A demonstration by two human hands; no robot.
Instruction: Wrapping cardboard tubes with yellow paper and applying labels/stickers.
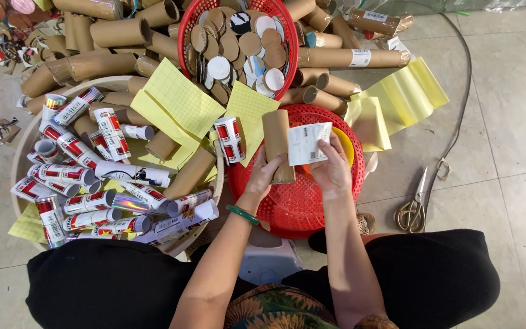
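Plain brown cardboard tube gripped upright by left hand, white barcode label half peeled, pinched by right hand, above red basket

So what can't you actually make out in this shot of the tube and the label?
Head view only:
- Label: print too small to read.
- Cardboard tube: lower end hidden by the left hand.
- Red basket: contents covered by both hands; right hand.
- Tube pile: cut off by the top edge.
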